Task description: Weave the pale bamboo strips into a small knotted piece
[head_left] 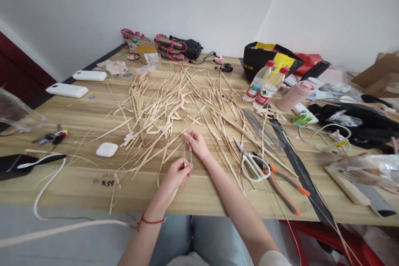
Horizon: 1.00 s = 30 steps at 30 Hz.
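Note:
My left hand (176,173) and my right hand (195,143) hold a thin pale strip (187,153) bent into a narrow loop between them, just above the wooden table (199,191). The left hand pinches the loop's lower end, the right hand pinches its upper end. A red cord circles my left wrist. Right behind the hands lies a wide scatter of dried straw strips (162,108).
White-handled scissors (252,165) and orange-handled pliers (282,185) lie to the right. A white earbud case (107,149) sits left. Two bottles (264,83), a pink cup (294,95), a black-yellow bag (268,60), power banks (67,90) and cables (46,183) surround the work area.

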### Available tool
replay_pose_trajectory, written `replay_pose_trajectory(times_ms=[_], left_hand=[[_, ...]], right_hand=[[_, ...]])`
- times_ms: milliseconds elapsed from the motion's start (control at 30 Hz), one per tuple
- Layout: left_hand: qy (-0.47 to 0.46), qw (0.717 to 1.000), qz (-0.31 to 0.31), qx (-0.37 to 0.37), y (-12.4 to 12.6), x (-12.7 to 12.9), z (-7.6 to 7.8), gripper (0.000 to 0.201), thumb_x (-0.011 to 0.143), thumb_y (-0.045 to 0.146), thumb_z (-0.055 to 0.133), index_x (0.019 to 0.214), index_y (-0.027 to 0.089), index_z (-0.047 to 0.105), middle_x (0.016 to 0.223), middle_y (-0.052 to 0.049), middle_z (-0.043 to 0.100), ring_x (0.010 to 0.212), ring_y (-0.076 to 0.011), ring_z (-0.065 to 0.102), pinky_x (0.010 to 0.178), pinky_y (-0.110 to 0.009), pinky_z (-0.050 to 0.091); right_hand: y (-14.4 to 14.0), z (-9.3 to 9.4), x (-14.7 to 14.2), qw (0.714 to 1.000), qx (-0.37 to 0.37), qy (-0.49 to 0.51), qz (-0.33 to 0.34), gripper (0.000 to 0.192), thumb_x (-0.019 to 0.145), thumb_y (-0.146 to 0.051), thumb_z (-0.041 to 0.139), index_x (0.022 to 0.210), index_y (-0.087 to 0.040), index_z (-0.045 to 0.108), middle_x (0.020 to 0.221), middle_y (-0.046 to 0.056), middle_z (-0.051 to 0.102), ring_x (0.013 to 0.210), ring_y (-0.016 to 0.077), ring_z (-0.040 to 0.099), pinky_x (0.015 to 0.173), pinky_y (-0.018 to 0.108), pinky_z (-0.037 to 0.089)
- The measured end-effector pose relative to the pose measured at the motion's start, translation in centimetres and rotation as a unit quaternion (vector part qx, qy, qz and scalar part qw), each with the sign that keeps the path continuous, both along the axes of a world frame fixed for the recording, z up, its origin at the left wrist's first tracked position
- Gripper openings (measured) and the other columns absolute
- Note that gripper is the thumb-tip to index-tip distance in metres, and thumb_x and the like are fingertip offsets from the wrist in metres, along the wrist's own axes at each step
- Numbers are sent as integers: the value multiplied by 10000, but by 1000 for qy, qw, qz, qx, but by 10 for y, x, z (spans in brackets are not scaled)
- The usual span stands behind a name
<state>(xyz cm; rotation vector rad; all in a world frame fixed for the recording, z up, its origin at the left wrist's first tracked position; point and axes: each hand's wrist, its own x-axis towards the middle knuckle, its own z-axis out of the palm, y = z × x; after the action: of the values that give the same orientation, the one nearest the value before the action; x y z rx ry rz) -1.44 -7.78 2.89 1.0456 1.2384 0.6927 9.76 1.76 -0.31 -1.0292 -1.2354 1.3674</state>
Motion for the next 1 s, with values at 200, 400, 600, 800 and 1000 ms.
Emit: replay_pose_trajectory(times_ms=[200,400,600,800,1000], left_hand=[[5,995,-98,-27,-2,-18,9,384,655,448,652,865,141,558,730,6,596,391,-28,355,347,-169,243],[56,997,-50,15,-6,-18,10,364,734,502,533,733,141,578,634,0,587,382,-51,327,365,-192,230],[73,996,14,49,-9,-15,-3,323,740,482,517,751,165,577,505,35,513,378,-70,303,380,-196,204],[40,997,53,43,-13,-16,-4,350,721,507,547,804,168,521,528,44,535,377,-59,300,396,-185,207],[38,994,51,92,-17,-8,2,292,742,462,554,731,175,500,520,48,501,429,-77,395,444,-195,287]], right_hand=[[-1,1,-1,1000,-11,-9,4,313,773,-481,568,755,-172,526,488,-90,433,313,42,356,298,176,253],[-4,3,-2,1000,-7,-10,-7,299,782,-477,563,760,-180,530,504,-84,445,318,47,365,307,184,271],[-4,6,-2,999,-9,-1,-45,297,780,-482,563,780,-189,515,505,-85,448,319,58,385,307,197,258],[-2,5,1,999,-3,18,-48,322,780,-512,548,781,-193,503,481,-91,438,311,61,374,310,200,257],[0,6,2,997,-7,68,-37,381,768,-571,529,771,-191,501,500,-95,406,296,37,308,295,196,186]])
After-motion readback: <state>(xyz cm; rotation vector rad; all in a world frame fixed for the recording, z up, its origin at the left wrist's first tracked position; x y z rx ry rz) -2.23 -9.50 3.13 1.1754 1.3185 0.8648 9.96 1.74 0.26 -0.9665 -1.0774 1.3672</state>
